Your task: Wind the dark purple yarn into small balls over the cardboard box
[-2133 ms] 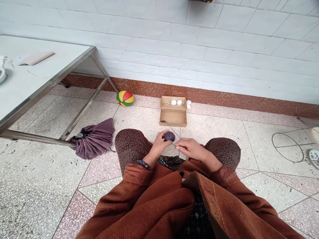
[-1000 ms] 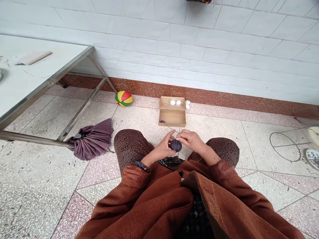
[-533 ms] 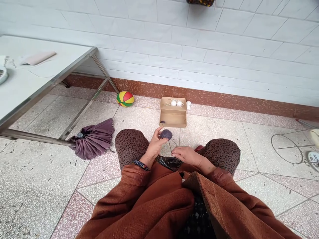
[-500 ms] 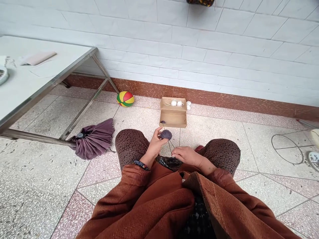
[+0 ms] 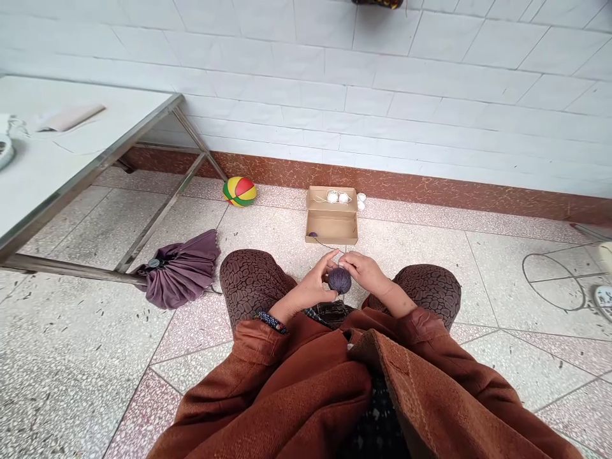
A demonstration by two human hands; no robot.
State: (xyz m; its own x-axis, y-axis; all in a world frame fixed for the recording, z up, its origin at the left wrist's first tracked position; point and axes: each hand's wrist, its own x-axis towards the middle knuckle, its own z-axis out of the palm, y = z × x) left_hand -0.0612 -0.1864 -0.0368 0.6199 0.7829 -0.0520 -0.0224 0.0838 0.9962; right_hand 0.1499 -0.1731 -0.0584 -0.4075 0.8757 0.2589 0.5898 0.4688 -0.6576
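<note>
A dark purple ball of yarn (image 5: pixel 339 281) sits between my knees, gripped by my left hand (image 5: pixel 314 284) with thumb and fingers around its left side. My right hand (image 5: pixel 366 272) is closed in a pinch at the ball's upper right, on the yarn strand; the strand itself is mostly hidden by the fingers. From the hands a dark strand (image 5: pixel 326 246) runs up into an open cardboard box (image 5: pixel 333 241) on the floor. Inside its left corner lies a smaller purple ball of yarn (image 5: pixel 313 235).
White balls of yarn (image 5: pixel 338 197) rest on the box's lid, with more white balls (image 5: pixel 361 201) beside it. A colourful ball (image 5: pixel 240 191) and a folded purple umbrella (image 5: pixel 184 268) lie left, near a metal-framed table (image 5: pixel 143 121). A wire stand (image 5: pixel 554 280) is at right.
The yarn ball has moved right and toward me with my left hand. My right hand has risen from below the ball to its upper right side.
</note>
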